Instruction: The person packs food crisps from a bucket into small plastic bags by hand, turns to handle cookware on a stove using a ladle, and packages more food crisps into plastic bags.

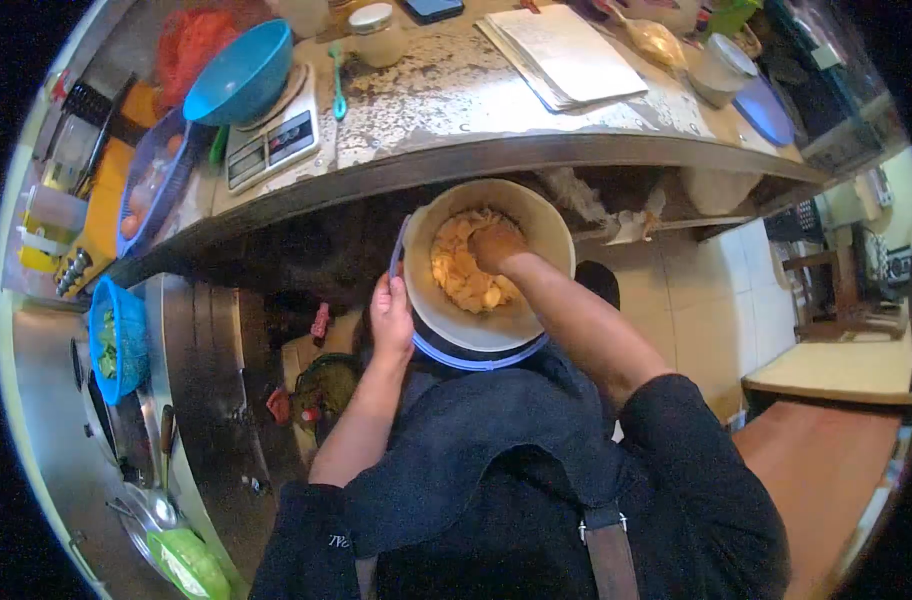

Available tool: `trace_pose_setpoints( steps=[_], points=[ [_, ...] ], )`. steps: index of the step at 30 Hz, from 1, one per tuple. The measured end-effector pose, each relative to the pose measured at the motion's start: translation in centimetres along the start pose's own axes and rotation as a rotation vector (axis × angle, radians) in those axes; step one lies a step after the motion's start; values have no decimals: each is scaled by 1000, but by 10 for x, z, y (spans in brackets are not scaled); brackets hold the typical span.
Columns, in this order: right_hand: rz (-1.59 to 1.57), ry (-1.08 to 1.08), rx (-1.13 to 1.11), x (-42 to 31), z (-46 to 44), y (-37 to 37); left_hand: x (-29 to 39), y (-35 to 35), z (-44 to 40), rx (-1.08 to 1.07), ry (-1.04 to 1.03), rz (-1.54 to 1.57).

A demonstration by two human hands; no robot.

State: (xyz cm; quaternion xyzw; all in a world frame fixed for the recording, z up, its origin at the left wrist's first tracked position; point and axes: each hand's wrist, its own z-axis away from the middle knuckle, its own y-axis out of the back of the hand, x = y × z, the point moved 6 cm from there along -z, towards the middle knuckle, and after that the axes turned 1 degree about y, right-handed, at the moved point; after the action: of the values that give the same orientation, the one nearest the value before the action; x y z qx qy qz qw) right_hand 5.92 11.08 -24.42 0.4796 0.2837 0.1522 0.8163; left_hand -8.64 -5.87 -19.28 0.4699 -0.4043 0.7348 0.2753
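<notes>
A deep cream-coloured pot (548,230) sits at my lap, tilted toward me. Pale yellow, flat chunks of food (458,268) lie in its bottom, some coated in brownish-orange. My right hand (496,246) reaches down inside, its fingers hidden among the chunks. A blue-purple rim (476,362), perhaps of a basin, shows around the pot's near and left sides. My left hand (391,315) is closed on this rim at the left, thumb upward against it.
A worn counter (426,110) crosses ahead, bearing a kitchen scale (273,150), blue bowl (241,72), green spoon (338,85), jar (376,35) and open notebook (566,55). At left stand a blue basket (131,340) of greens and a ladle (165,500).
</notes>
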Motion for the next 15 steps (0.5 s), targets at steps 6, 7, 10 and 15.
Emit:
trace_pose_setpoints(
  steps=[6,7,10,15],
  points=[
    [-106,-13,83,-12,-31,-11,-1,1,3,22,-11,-57],
    [-106,-7,88,-12,-30,-13,1,-1,5,40,-26,-69],
    [-108,14,111,-17,-24,-17,9,0,10,85,-111,-271],
    [-116,28,137,-21,-23,-16,-7,5,8,0,-25,-140]
  ],
)
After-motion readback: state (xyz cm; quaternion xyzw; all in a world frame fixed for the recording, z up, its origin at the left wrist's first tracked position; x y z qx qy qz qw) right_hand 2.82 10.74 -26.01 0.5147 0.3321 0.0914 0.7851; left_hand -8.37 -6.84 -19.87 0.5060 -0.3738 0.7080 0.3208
